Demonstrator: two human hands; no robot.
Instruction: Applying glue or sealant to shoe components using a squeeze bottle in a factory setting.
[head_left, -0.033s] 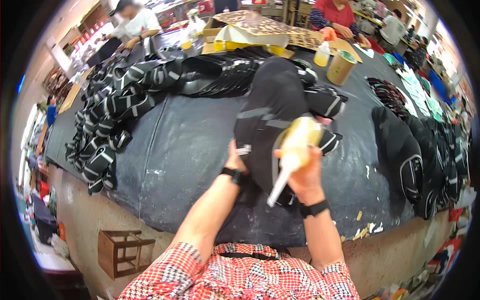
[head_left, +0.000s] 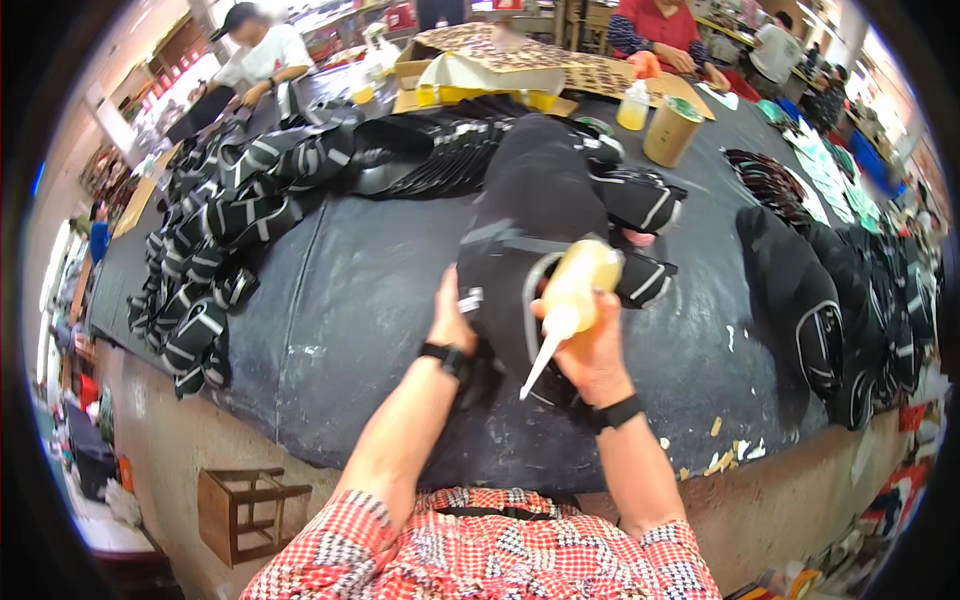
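Note:
A long, curved black fabric piece [head_left: 500, 205] with a grey band lies on the table before me, its near end toward my body. At its left edge, by a small white label, my left hand [head_left: 453, 318] is closed, gripping it; most of its fingers are hidden. My right hand [head_left: 597, 345] is wrapped round a squeeze bottle [head_left: 585, 270] of yellowish liquid. The bottle is tilted, its white nozzle pointing down and left over the near end of the piece. Beside the piece on the right lie smaller black pieces [head_left: 640, 200] with grey trim.
Heaps of black trimmed pieces [head_left: 210, 235] line the table's left and far side; more [head_left: 815, 310] lie at right. Farther off stand a tin can [head_left: 673, 132], another bottle [head_left: 633, 106] and a cardboard box [head_left: 490, 75]. A wooden stool [head_left: 245, 510] is below left. Two people work across the table.
The bottle and my right hand have shifted slightly left, the nozzle tip a little up and left. My left hand has also moved slightly left along the piece's edge.

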